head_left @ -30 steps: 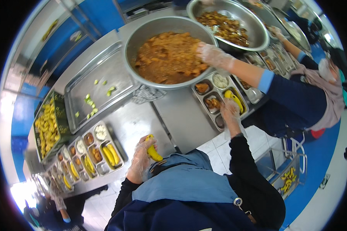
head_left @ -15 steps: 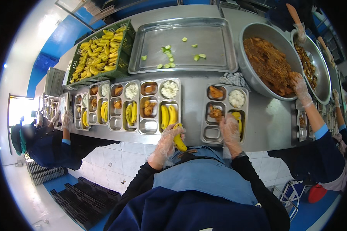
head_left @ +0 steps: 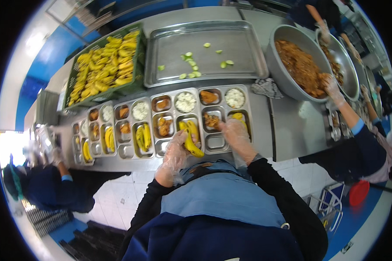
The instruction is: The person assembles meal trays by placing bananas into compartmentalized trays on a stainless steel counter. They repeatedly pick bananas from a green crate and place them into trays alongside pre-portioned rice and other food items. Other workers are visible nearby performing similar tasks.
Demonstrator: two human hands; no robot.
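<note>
Left hand (head_left: 175, 153): in a clear plastic glove, closed around one yellow banana (head_left: 190, 145). The banana sits over the near edge of the middle steel meal tray (head_left: 173, 123). Its long axis runs from upper left to lower right in the head view; the free end points down and right, toward the person's body, and the other end is covered by the fingers.

Right hand (head_left: 236, 135): also gloved, fingers loosely curled and pointing down onto the rightmost meal tray (head_left: 249, 114), just beside a yellow piece in that tray's right-hand compartment. Whether it grips anything cannot be told.

Row of compartment trays on the steel counter (head_left: 287, 130): each holds white rice, brown fried pieces and bananas lying lengthwise, away from the person.

Green crate of bananas (head_left: 104, 65): far left of the counter.

Large flat steel pan (head_left: 204, 43): behind the trays, with a few scattered green slices.

Big round bowl of brown stew (head_left: 298, 65): at right, a co-worker's gloved hand (head_left: 331, 85) at its rim.

Another person in dark blue (head_left: 43, 187): at lower left.
</note>
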